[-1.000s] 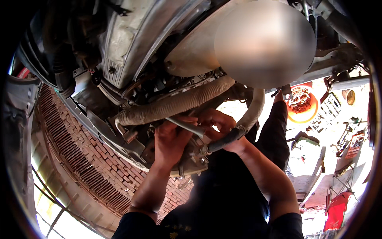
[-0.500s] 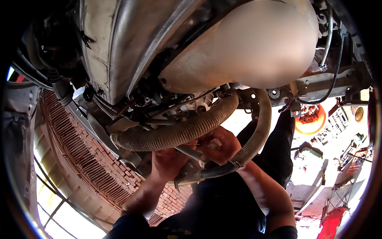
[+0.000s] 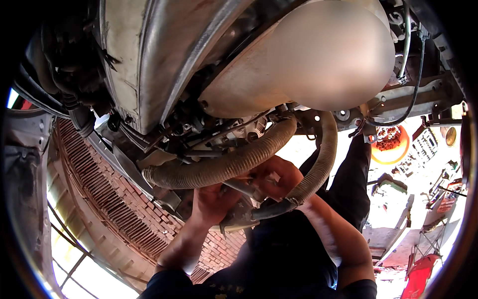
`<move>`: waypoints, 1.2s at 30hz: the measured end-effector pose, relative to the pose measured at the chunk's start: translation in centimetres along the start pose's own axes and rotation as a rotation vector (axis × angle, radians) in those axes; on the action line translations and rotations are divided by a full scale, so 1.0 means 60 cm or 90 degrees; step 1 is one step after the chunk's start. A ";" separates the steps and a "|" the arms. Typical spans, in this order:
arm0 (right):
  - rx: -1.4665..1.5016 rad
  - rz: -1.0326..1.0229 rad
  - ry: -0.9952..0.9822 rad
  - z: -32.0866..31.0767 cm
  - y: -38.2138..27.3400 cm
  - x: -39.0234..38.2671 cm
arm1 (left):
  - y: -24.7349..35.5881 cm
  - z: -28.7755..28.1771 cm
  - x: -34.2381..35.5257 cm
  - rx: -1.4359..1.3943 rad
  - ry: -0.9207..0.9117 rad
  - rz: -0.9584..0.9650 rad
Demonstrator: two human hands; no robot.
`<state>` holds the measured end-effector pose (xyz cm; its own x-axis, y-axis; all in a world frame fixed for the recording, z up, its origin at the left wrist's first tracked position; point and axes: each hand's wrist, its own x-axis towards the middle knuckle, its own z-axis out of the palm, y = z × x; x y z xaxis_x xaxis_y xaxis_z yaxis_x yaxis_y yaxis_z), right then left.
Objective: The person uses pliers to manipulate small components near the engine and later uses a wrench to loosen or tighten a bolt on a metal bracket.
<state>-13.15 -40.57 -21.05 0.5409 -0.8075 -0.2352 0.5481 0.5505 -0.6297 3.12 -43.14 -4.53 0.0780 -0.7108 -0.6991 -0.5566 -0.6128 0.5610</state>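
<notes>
A thick ribbed hose [image 3: 219,169] arches across the middle, below the underside of a vehicle. Beneath it my left hand [image 3: 211,203] is closed, its fingers curled beside a short grey tube [image 3: 241,187]; the hose partly covers them, and I cannot make out what they grip. My right hand [image 3: 281,177] is also closed, thumb and fingers bent together by the tube's right end. What lies between them is hidden. Close to my right wrist, a second ribbed hose [image 3: 318,167] curves down and joins a smooth dark hose [image 3: 274,212].
Large metal panels [image 3: 169,55] and a pale rounded cover [image 3: 239,87] hang overhead. A metal crossmember [image 3: 418,97] spans the right. Brick paving [image 3: 164,224] shows lower left. An orange basin [image 3: 403,154] of small parts, an open tool set [image 3: 423,149] and a red folding chair [image 3: 420,276] are at right.
The view has shifted slightly. Both hands stay by the grey tube under the ribbed hose, with small changes in how the fingers are bent.
</notes>
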 end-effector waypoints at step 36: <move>0.345 -0.127 0.295 0.023 0.052 0.078 | 0.079 -0.023 0.142 0.697 0.050 0.505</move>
<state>-8.06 -42.34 -23.08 0.1393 -0.8436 -0.5186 0.9107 0.3148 -0.2674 2.29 -52.61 -7.23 -0.5430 -0.7818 -0.3066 -0.8378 0.5291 0.1347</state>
